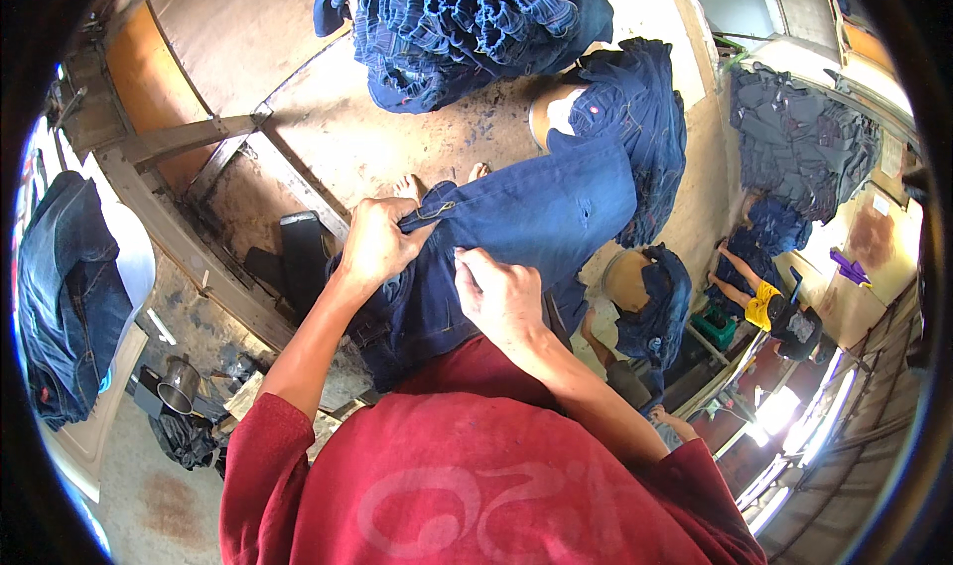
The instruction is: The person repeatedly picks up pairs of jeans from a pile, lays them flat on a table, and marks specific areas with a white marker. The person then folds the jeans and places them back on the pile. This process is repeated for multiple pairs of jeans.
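Observation:
Across my lap lies a pair of dark blue jeans [541, 212], with one leg stretched toward the far right. My left hand [382, 239] pinches the edge of the denim beside a stitched, yellowish seam line. Just right of it, my right hand [501, 297] is closed over the same cloth, with thumb and fingertips pressed together. What sits between those right fingertips is too small or hidden to make out. A small pale worn spot shows on the stretched leg.
A large pile of jeans [476, 29] is ahead, and another dark blue heap [640, 128] lies right of it. Dark grey garments [799, 143] are stacked farther right. A metal pot [179, 384] sits at lower left. A person in yellow [762, 305] works at right.

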Tool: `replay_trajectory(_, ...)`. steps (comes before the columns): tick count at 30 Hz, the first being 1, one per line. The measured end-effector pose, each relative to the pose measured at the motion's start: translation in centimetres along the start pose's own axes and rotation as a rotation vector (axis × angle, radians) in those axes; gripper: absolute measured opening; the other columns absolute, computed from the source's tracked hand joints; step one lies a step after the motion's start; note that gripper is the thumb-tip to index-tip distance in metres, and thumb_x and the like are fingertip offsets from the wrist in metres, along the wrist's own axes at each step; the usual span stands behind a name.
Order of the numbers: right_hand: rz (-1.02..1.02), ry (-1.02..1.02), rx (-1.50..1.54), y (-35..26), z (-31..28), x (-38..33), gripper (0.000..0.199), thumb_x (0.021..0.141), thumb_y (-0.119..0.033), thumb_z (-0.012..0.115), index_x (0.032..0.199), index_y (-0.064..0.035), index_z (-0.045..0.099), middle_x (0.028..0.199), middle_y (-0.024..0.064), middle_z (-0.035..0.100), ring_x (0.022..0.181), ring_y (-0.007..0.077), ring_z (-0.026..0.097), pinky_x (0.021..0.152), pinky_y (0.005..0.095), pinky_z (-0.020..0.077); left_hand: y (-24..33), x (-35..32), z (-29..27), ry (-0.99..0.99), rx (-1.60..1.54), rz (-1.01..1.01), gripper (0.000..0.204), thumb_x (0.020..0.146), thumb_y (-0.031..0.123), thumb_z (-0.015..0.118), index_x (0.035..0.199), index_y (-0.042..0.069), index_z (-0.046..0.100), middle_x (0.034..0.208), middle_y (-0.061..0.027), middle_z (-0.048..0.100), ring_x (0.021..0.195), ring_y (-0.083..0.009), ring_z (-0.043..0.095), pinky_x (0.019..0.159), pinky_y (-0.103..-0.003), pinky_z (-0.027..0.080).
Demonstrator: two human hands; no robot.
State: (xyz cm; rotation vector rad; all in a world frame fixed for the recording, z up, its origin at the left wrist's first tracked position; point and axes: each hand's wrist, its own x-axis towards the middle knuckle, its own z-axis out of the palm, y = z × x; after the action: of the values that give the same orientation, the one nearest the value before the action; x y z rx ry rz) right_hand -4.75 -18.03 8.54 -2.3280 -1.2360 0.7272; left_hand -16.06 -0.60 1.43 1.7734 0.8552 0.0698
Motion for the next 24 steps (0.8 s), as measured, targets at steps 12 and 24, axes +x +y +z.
replay_trajectory(12, 0.072, -0.087, 0.132, 1.0, -2.3, -0.9, 0.013, 0.095, -0.019, 0.077, 0.107, -0.0135, 0.076, 0.074, 0.0137, 0.077, 0.064, 0.0334, 0.077, 0.058, 0.0434, 0.0611, 1.0, -1.9, -1.9, 0.075, 0.148, 0.068, 0.038, 0.080, 0.028, 0.098, 0.100, 0.002, 0.080, 0.086, -0.0191, 0.076, 0.073, -0.0285, 0.075, 0.071, -0.040, 0.058)
replay_trajectory(24, 0.191, 0.131, 0.329, 10.9, -9.2, -4.8, 0.021, 0.112, -0.013, 0.063, 0.127, 0.0009, 0.069, 0.100, 0.0141, 0.081, 0.090, 0.0188, 0.080, 0.074, 0.0311, 0.0623, 3.6, -21.5, 4.6, 0.690, 0.296, -0.593, 0.041, 0.093, 0.028, 0.089, 0.108, -0.005, 0.069, 0.094, -0.0217, 0.074, 0.082, -0.0338, 0.072, 0.082, -0.047, 0.057)
